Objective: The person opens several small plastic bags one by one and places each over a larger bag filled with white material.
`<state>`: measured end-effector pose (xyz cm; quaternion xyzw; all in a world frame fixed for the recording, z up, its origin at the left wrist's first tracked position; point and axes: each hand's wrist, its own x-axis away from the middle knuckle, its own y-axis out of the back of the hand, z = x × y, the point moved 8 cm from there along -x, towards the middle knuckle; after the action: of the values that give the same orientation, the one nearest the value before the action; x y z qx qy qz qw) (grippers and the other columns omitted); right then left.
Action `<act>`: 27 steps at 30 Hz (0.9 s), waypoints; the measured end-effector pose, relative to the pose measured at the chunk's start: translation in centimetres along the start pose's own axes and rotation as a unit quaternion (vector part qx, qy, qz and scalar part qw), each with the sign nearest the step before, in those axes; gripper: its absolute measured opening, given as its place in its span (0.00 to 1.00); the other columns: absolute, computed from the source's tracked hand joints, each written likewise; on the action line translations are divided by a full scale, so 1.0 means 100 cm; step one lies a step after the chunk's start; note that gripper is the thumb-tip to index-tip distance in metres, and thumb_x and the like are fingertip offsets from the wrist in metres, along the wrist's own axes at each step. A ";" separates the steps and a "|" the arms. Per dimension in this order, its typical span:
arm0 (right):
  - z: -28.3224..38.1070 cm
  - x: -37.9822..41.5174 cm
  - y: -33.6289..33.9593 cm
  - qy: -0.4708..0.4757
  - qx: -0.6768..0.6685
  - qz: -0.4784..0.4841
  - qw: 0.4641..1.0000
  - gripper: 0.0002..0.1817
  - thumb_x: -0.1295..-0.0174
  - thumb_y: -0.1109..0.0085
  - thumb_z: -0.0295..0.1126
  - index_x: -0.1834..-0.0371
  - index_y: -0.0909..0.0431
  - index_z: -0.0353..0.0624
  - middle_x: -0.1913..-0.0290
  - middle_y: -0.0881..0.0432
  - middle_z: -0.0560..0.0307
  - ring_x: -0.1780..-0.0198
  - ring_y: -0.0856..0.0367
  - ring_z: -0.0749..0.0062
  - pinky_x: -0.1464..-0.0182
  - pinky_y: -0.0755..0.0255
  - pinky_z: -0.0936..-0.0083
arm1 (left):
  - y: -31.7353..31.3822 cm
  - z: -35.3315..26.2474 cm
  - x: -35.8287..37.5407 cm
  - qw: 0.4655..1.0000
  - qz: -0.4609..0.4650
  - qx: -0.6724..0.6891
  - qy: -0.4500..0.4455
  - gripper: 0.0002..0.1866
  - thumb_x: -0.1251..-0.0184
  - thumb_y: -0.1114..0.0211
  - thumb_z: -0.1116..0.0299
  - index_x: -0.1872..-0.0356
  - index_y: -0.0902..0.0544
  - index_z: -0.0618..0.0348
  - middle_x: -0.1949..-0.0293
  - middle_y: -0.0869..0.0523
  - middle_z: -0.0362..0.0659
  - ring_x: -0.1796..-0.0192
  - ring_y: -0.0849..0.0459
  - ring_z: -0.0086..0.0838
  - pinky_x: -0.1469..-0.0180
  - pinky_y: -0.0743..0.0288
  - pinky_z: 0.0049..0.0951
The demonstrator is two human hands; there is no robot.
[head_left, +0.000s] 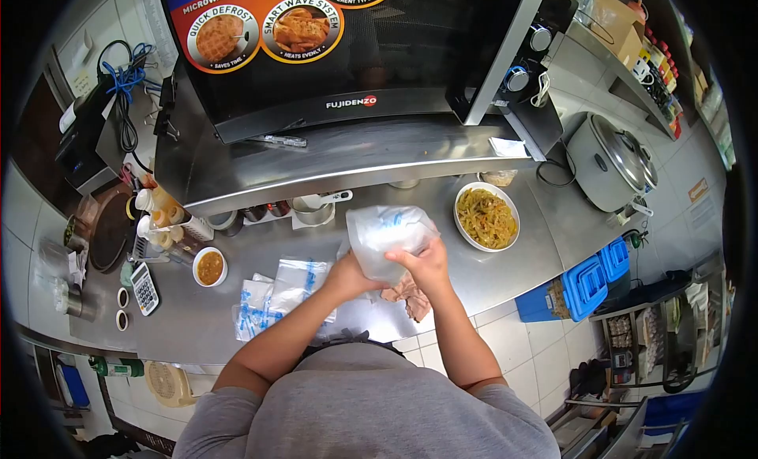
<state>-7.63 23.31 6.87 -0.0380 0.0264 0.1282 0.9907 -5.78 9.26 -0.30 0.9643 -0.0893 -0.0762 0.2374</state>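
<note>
Both of my hands hold a clear plastic bag (pixel 384 236) with blue print, lifted above the steel counter (pixel 545 222). My left hand (pixel 350 273) grips it from below on the left side. My right hand (pixel 424 266) pinches its lower right edge. Right of the bag stands a white bowl of yellow noodles (pixel 486 216). More clear plastic bags (pixel 276 293) lie flat on the counter to the left of my arms. A crumpled brownish cloth (pixel 408 295) lies under my hands.
A microwave (pixel 347 48) sits on a steel shelf above the counter. A small bowl of orange sauce (pixel 210 267), a calculator (pixel 144 288), condiment bottles (pixel 162 214) and a metal cup with a spoon (pixel 316 209) stand at left. A rice cooker (pixel 609 161) is at right, blue crates (pixel 591 281) below.
</note>
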 end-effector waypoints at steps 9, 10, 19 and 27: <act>-0.082 -0.012 0.013 -0.140 -0.008 0.185 0.973 0.50 0.63 0.20 0.29 0.32 0.39 0.39 0.41 0.24 0.52 0.38 0.29 0.68 0.36 0.35 0.70 | -0.004 0.012 -0.023 0.994 0.104 -0.039 -0.014 0.43 0.66 0.20 0.51 0.43 0.25 0.56 0.47 0.18 0.52 0.46 0.18 0.44 0.45 0.25 0.36; -0.082 -0.010 0.016 -0.137 -0.009 0.185 0.973 0.50 0.63 0.20 0.29 0.32 0.39 0.39 0.41 0.24 0.52 0.38 0.29 0.68 0.36 0.35 0.70 | -0.002 0.015 -0.020 0.994 0.104 -0.043 -0.016 0.43 0.66 0.20 0.51 0.43 0.25 0.56 0.47 0.18 0.52 0.46 0.18 0.44 0.45 0.25 0.36; 0.037 0.073 -0.024 -0.005 0.194 0.219 0.956 0.45 0.58 0.21 0.34 0.33 0.34 0.42 0.43 0.22 0.52 0.41 0.26 0.64 0.39 0.33 0.69 | 0.057 -0.064 0.065 0.971 -0.059 0.229 0.018 0.18 0.31 0.37 0.58 0.50 0.23 0.60 0.79 0.33 0.30 0.76 0.34 0.15 0.72 0.40 0.19; 0.056 0.061 -0.045 -0.080 0.188 0.215 0.955 0.30 0.57 0.22 0.30 0.47 0.24 0.43 0.50 0.20 0.59 0.45 0.24 0.68 0.41 0.32 0.69 | 0.087 -0.147 0.077 0.930 -0.101 0.319 -0.150 0.19 0.25 0.49 0.52 0.56 0.26 0.61 0.79 0.33 0.32 0.77 0.42 0.13 0.76 0.50 0.18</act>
<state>-0.30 20.93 12.33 0.1661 -0.0216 0.3338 0.9277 3.32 6.59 15.86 0.9705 -0.0451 -0.2112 -0.1075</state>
